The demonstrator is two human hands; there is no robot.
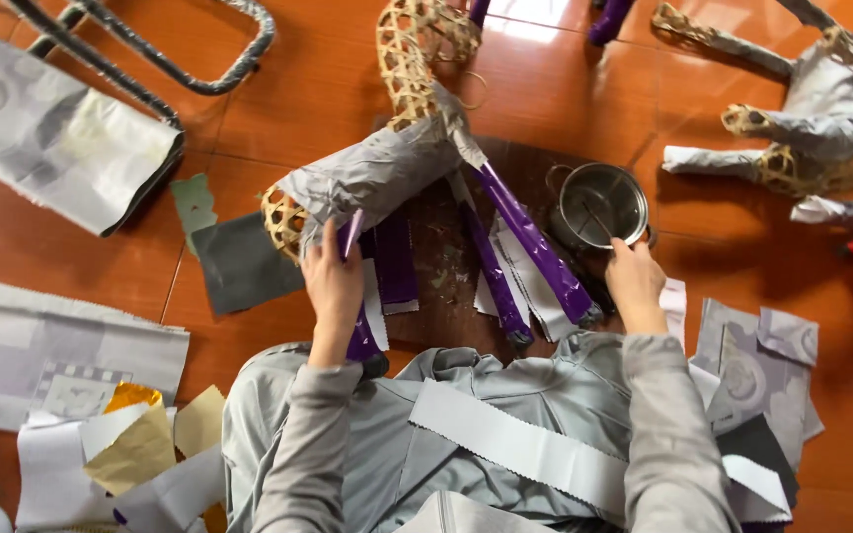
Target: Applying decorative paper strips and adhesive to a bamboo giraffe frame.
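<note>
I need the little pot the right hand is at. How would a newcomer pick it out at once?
Start from the big woven-cane animal frame half covered in grey paper, standing on the red-brown tiled floor. Follow its purple-wrapped legs rightward to the person's right hand; just above it sits a small round shiny metal pot. It is the only metal vessel among flat paper scraps.

pot [601, 204]: shiny metal | frame [409, 59]: woven cane, rough | strips [535, 247]: glossy purple | floor [328, 89]: polished tile
</note>
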